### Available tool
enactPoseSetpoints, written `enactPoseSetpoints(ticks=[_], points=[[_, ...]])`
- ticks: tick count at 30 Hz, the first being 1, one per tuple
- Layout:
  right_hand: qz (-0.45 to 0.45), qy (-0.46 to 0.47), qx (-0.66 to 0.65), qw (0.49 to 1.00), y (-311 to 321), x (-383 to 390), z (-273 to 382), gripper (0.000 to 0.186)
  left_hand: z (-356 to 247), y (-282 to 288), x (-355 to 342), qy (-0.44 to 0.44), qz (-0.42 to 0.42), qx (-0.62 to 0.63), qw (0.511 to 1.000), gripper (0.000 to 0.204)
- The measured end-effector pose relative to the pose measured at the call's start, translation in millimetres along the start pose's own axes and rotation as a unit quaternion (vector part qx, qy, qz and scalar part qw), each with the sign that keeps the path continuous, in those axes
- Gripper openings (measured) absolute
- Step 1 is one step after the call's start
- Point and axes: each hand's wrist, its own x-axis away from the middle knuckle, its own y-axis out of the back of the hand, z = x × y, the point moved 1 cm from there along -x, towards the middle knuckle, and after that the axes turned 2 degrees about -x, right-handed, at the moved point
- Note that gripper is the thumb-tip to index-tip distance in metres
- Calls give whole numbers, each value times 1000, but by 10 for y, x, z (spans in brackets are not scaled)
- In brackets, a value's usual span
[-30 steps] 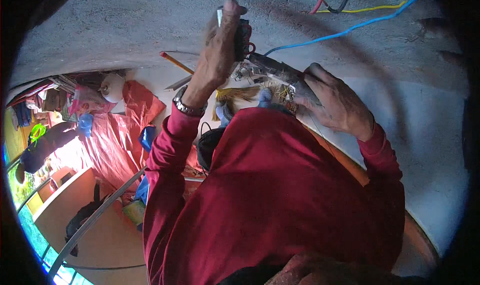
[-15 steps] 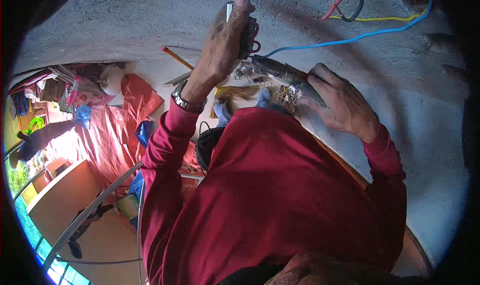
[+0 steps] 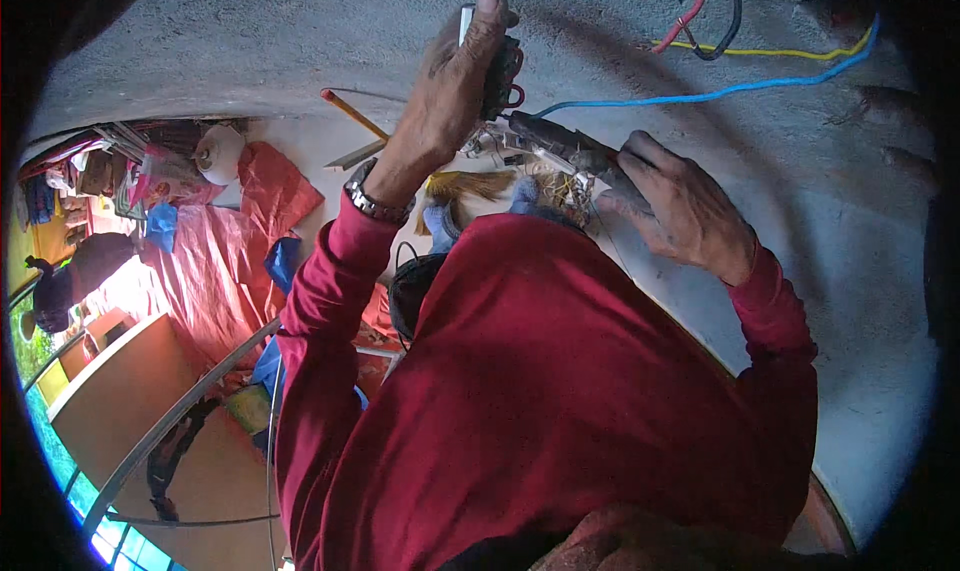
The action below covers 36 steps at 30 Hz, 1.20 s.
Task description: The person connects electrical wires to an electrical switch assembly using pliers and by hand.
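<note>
Left hand (image 3: 455,81) risen, gripping dark device (image 3: 500,71); right hand (image 3: 680,206) holding tool (image 3: 560,143)

red sleeves (image 3: 330,301), blue wire (image 3: 700,96), yellow wire (image 3: 780,54), grey wall (image 3: 260,41), orange pencil (image 3: 352,114)

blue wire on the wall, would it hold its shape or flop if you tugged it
The blue wire probably flexes easily: it sags in a long loose curve across the grey wall. It looks thin, so likely light. Its near end runs to the fitting by the left hand, so a tug may drag that.
</note>
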Motion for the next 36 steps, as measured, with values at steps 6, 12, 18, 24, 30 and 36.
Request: enactPoseSetpoints(ticks=[6, 12, 18, 24, 30, 36], points=[[12, 12, -22, 1000, -2, -37, -14, 41, 19, 6, 38, -1, -1, -13, 1000, 71], [26, 19, -64, 997, -35, -65, -92, 40, -125, -44, 69, -59, -5, -50, 997, 76], [18, 46, -60, 997, -59, -103, -125, 37, -129, -73, 88, -69, -2, -68, 995, 76], [1, 34, -26, 999, -68, -111, -85, 37, -26, 13, 3, 20, -14, -56, 998, 73], [1, 55, -117, 992, -69, -128, -91, 33, -190, -111, 100, -48, -28, -75, 996, 75], [-35, 69, -63, 995, -132, -112, -131, 34, -120, -74, 50, -22, -2, -84, 996, 72]])
